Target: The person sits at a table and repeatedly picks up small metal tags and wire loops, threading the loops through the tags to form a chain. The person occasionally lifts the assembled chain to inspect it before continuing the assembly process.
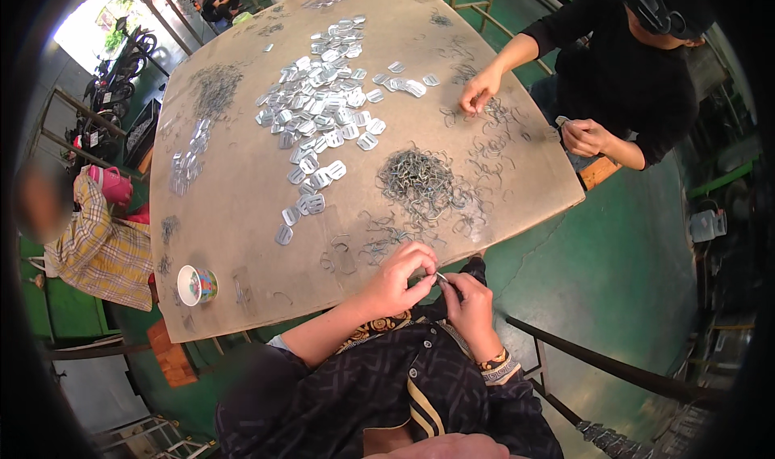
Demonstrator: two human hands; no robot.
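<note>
My left hand (401, 275) and my right hand (468, 301) meet at the near edge of the brown table (242, 192), fingertips pinched together on a small metal piece (441, 277), part plate, part wire as far as I can tell. Just beyond my hands lies a heap of bent wire clips (420, 183), with loose clips scattered around it. A long spread of flat silver metal plates (323, 108) runs up the middle of the table.
A person in black (630, 71) sits at the right edge, handling wire clips with both hands. A small patterned cup (196, 285) stands at the near left corner. Another wire heap (214, 88) lies far left. A black rail (613, 366) crosses the green floor at my right.
</note>
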